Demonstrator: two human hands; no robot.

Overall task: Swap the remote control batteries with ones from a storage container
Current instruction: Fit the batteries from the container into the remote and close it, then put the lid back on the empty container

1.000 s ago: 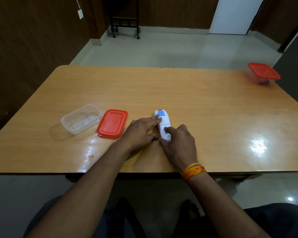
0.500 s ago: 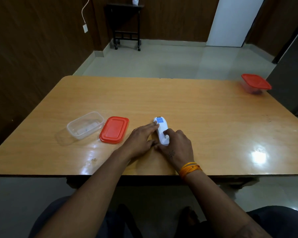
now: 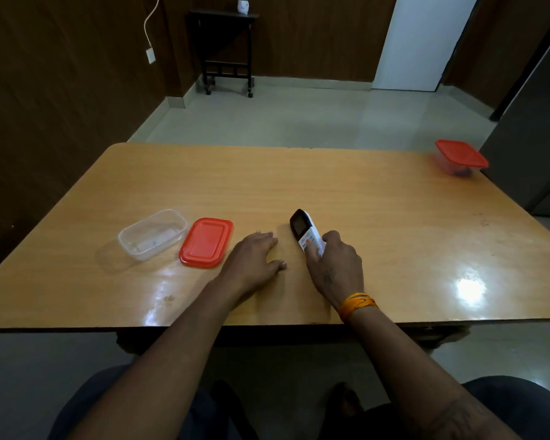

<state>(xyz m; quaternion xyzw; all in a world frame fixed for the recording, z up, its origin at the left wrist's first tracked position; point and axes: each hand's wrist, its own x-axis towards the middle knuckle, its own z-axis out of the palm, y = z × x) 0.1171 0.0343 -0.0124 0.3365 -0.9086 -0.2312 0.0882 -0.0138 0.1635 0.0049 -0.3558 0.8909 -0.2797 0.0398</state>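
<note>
Right hand: the right hand (image 3: 335, 265) is gripping the lower end of the slim white plastic remote control with a dark screen (image 3: 306, 233), fingers curled round its far edge and the thumb pressing on the button face; an orange thread band (image 3: 358, 304) is circling this wrist.
Remote: it is tilting up on its edge, button side facing left toward the other hand, the dark screen end sticking out beyond the fingers, away from the person; whether the lower end is touching the table cannot be told.
Left hand: the left hand (image 3: 254, 260) is lying palm down on the glossy light-brown wooden table (image 3: 394, 223), fingers loosely spread and holding nothing, just left of the remote and apart from it.
Lid: 1 flat red rectangular plastic lid (image 3: 206, 242) is lying just left of the left hand's fingers, not touching them.
Open container: 1 clear rectangular plastic storage container (image 3: 153, 234) is sitting open just left of the lid, with something pale lying inside that is too blurred to identify.
Closed container: 1 second clear plastic container with a red lid on (image 3: 460, 157) is sitting well away from the right hand, at the far right corner of the table.
</note>
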